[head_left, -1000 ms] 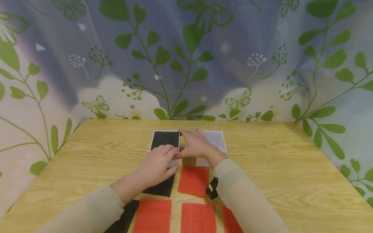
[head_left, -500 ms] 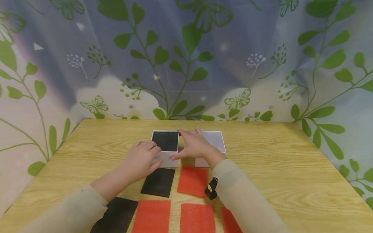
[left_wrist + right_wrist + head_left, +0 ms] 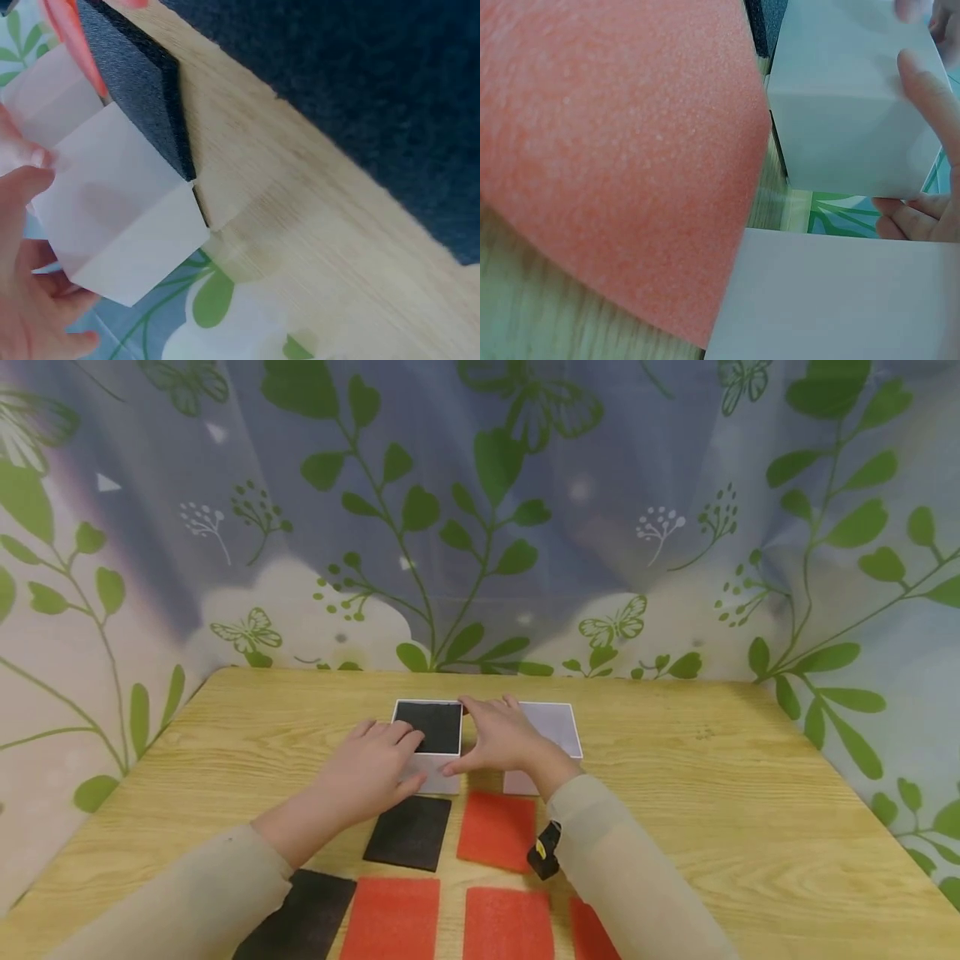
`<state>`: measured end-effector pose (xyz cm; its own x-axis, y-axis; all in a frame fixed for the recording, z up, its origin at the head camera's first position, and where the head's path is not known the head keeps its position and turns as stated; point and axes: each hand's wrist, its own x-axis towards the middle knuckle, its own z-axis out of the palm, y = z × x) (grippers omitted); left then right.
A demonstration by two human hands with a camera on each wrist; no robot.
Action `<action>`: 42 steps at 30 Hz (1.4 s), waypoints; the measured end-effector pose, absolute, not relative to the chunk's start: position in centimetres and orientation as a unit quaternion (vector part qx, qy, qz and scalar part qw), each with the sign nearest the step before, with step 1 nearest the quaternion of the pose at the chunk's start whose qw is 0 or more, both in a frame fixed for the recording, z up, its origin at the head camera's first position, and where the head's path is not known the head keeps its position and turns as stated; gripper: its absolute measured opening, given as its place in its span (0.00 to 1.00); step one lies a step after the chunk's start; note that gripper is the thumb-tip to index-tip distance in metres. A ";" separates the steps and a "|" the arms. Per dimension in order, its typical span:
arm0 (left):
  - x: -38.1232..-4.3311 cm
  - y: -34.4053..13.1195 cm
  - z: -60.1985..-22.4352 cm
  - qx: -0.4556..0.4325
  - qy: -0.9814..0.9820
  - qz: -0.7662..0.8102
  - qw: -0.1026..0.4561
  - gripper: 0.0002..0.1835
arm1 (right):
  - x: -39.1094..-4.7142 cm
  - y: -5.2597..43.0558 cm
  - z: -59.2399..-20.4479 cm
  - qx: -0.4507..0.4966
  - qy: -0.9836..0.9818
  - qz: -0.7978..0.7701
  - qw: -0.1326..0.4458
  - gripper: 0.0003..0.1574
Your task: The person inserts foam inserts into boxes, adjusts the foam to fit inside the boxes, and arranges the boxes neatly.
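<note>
Currently, from the head, we see our left hand (image 3: 363, 768) with fingers loosely bent and apart, reaching over the near left edge of the left white box (image 3: 442, 772). Their tips are at the black sheet (image 3: 437, 728) within its rim; how firmly they press, we cannot tell. Our right hand (image 3: 501, 732) has hold of the same box, spread wide along its right side, thumb at the near corner and forefinger at the far one. It partly covers the right white box (image 3: 557, 725). On the wooden surface (image 3: 705, 818) before the boxes lie a black square (image 3: 408, 832) and a red square (image 3: 495, 831), with another black square (image 3: 300, 914) and three more red squares (image 3: 508, 922) nearer us, the rightmost partly hidden by the right sleeve (image 3: 630, 860).

From the left wrist, we see our left thumb by the front wall and the other fingers beyond the box's top edge.

From the right wrist, our right thumb presses the front wall while fingers reach the far side; red material looms large at the left.
</note>
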<state>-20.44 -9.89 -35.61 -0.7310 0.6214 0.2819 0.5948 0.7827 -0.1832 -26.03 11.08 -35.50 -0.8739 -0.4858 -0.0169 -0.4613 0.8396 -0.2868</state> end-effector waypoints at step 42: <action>-22.4 -7.0 -35.3 -0.291 -0.953 0.075 0.037 0.43 | -26.0 11.2 -35.7 -0.252 0.955 -0.150 0.045 0.71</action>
